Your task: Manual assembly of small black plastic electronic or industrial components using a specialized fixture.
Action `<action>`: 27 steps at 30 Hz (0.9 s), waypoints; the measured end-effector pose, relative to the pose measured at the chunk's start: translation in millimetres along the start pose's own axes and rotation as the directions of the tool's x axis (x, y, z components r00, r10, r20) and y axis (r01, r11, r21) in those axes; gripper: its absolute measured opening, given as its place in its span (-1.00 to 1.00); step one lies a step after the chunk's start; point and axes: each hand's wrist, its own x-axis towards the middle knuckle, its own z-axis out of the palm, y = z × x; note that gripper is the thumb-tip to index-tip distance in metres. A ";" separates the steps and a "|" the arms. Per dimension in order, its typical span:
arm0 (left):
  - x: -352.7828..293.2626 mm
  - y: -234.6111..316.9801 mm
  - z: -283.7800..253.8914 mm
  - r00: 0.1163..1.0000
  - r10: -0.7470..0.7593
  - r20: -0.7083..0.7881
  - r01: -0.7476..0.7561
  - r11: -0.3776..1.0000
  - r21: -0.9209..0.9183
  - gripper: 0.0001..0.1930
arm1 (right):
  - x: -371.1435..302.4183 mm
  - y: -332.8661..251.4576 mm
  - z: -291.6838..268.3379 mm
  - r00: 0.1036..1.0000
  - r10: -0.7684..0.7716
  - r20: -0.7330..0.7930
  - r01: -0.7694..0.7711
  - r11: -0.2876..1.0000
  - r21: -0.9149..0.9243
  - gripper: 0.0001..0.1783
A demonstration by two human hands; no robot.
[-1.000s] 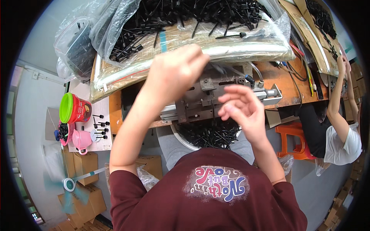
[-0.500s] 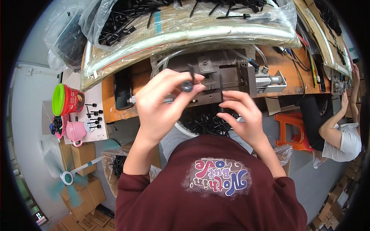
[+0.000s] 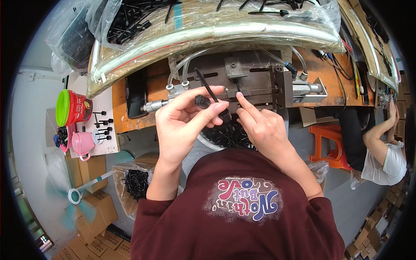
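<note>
Left hand (image 3: 184,119): raised at centre frame, thumb and fingers pinched on a small black cap-like part (image 3: 202,101). A thin black rod (image 3: 207,88) rises from the grip toward 11 o'clock; whether rod and cap are one piece cannot be told.

Right hand (image 3: 264,130): just beside the left, at its 3 o'clock, index finger extended upward, the other fingers curled near a black cylindrical piece (image 3: 224,115) between the two hands. Whether it grips that piece cannot be told.

Metal fixture (image 3: 255,80): grey plate with slots, fixed on the orange desk (image 3: 323,69), directly behind both hands at 12 o'clock; clear tubes (image 3: 184,69) loop from its left end.

Heap of black parts (image 3: 225,136): below the hands, in a round container partly hidden by them.

Clear plastic bags of black pins (image 3: 130,21): across the top, 11 to 1 o'clock.

Red can with green lid (image 3: 71,108) and pink cup (image 3: 84,143): at 9 o'clock, beside a white board (image 3: 104,134) holding upright black pins.

Another person (image 3: 385,151): at 3 o'clock, white top, near an orange stool (image 3: 327,141).
</note>
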 end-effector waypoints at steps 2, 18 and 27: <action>0.1 -2.2 1.0 1.000 -0.018 -0.007 0.018 1.000 -0.013 -0.69 | -0.2 1.3 -1.0 1.000 0.006 0.019 -0.006 1.000 0.000 -0.80; -12.7 -21.8 6.5 0.992 -0.114 0.057 0.117 0.992 -0.041 -0.70 | -8.2 -2.6 -29.8 0.975 0.122 -0.185 -0.014 0.866 0.500 -0.71; -16.1 -3.9 2.7 0.907 0.352 0.233 -0.415 0.844 0.340 -0.55 | -7.9 6.8 -1.2 1.000 -0.022 0.000 0.022 0.998 0.064 -0.86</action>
